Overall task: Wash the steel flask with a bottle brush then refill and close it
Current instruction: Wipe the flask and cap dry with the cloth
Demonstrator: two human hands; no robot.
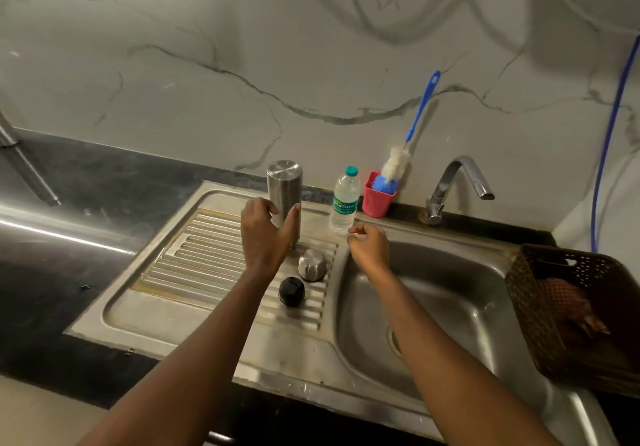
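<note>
On the drainboard [207, 245] your left hand [263, 234] clasps the upended steel flask [284, 186], likely to drain it, while your right hand [369, 246] hangs loosely curled, empty.

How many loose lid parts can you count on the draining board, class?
2. A steel cap lies on the draining board near the basin; a black stopper sits just in front, nearer the person. The left hand, gripping the steel flask, might hide another.

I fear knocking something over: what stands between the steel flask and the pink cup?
In the head view, one thing: a capped plastic water bottle stands upright between the steel flask and the pink cup holding the bottle brush.
</note>
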